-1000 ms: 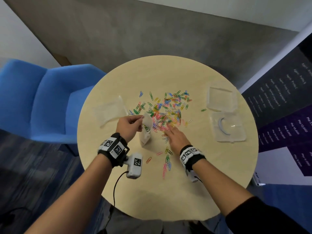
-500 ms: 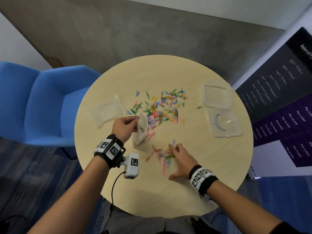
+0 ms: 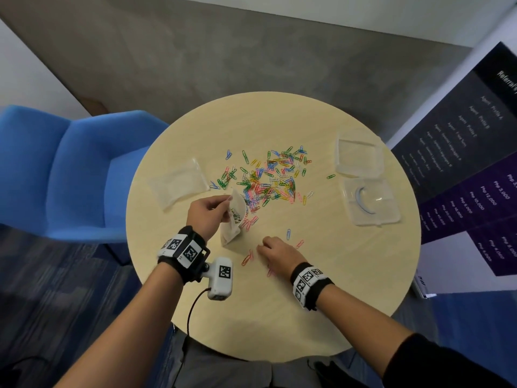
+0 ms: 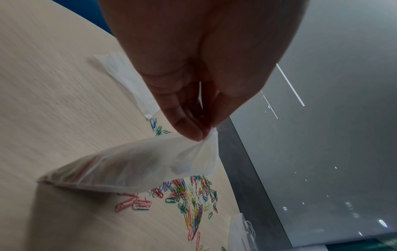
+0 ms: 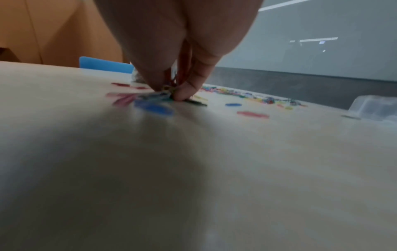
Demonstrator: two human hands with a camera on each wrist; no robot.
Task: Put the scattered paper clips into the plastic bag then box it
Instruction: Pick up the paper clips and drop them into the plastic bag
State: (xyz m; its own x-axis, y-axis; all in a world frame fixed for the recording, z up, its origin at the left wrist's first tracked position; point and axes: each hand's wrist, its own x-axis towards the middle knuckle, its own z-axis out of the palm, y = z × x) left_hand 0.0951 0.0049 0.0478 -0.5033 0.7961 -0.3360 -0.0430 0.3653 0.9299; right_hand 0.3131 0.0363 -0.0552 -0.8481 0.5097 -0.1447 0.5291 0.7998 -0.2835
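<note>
Head view: we note the right hand point(image 3: 277, 254), flat and spread over clips half a second ago, now bunches its fingertips point(image 5: 184, 95) on a small cluster of clips point(image 5: 160, 97) at the near table point(image 3: 279, 317) edge. We judge a batch gathered for bagging. The left hand point(image 3: 205, 212) pinches the bag point(image 3: 233, 219) rim, holding it up beside the main scatter point(image 3: 268, 177); few clips are inside. The open box point(image 3: 369, 203) sits far right. Round pale table, blue chair point(image 3: 70, 169), grey floor.
</note>
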